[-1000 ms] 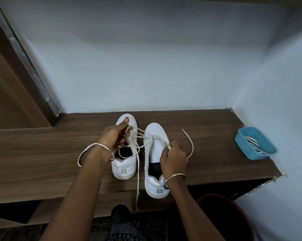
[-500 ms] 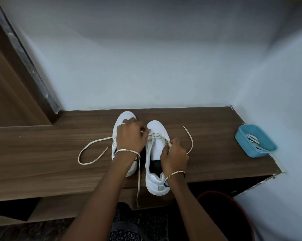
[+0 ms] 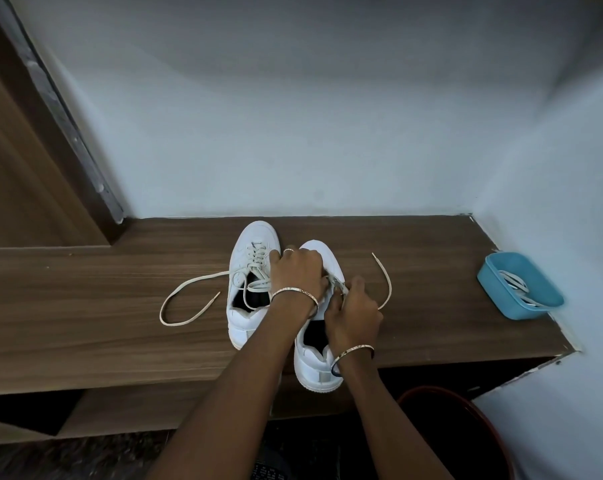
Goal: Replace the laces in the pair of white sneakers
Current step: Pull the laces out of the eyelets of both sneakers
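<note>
While the left sneaker (image 3: 250,261) and right sneaker (image 3: 314,362) stand side by side on the wooden shelf (image 3: 85,306), the right hand (image 3: 353,315) pinches the right sneaker's lace (image 3: 338,282); left hand (image 3: 298,273) covers its eyelets, grip indeterminate.

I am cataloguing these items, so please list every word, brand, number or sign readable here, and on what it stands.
None is readable.
The white sneakers carry grey heel patches, too small to show any mark.
The blue tray shows no print.
</note>
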A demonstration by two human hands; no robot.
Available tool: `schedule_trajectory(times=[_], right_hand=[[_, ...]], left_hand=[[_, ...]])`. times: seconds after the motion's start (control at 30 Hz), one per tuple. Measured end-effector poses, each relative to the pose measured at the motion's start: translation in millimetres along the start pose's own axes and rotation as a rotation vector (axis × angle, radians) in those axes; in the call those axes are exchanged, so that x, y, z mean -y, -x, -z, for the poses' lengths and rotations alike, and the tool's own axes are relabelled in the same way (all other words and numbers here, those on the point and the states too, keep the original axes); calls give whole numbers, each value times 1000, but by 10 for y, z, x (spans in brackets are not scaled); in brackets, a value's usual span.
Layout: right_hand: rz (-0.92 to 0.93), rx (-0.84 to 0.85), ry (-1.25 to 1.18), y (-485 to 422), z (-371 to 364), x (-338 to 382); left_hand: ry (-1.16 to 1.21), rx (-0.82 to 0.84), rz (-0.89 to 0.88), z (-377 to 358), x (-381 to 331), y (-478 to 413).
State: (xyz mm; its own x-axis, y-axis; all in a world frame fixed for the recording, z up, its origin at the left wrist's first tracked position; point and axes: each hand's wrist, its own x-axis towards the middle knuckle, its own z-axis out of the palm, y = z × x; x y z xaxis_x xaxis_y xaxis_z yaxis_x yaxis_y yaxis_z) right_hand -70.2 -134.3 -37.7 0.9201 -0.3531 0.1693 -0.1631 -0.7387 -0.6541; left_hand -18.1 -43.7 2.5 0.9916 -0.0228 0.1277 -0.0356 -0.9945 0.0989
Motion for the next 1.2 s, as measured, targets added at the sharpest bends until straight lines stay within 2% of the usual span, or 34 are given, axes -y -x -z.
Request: schedule_trajectory(times=[0.1,0.17,0.3,0.37,0.43,0.5,0.6,0.67,0.73,0.8,0.87,0.93,1.0,1.13,1.2], right_hand=[[-2,1,8,5,16,7],[-5,-5,-4,16,37,21],[-19,-8,-24,31,75,41],[-20,-12,-30,33,75,48],[-15,-14,-29,41,70,52],[-15,-12,-17,43,65,55],[-21,-8,-13,45,58,50],[-24,-7,-12,47,55,48],[-19,-9,-9,50,53,46],[-17,-12,-8,51,55,47],[-19,-11,-5,48,63,44],[-25,-2,1,42,67,39],[-21,5,6,37,56,33],[-15,-1,2,31,27,15],[-7,-16,-9,36,25,15]], left_hand=[[53,-8,22,-29,12,0],[194,-17,66,-37,58,16],[911,-80,312,-17,282,29],[1123,-221,453,20,473,8],[1214,-384,614,104,661,-8],[1162,-499,762,264,777,47],[852,-574,881,392,824,164],[587,-554,731,371,730,220],[408,-498,444,300,564,233],[326,-400,235,238,358,210],[269,-243,112,170,191,178],[171,-79,44,84,90,135],[118,9,23,17,43,100],[55,14,44,-27,-13,42],[96,-1,73,-19,-8,17]])
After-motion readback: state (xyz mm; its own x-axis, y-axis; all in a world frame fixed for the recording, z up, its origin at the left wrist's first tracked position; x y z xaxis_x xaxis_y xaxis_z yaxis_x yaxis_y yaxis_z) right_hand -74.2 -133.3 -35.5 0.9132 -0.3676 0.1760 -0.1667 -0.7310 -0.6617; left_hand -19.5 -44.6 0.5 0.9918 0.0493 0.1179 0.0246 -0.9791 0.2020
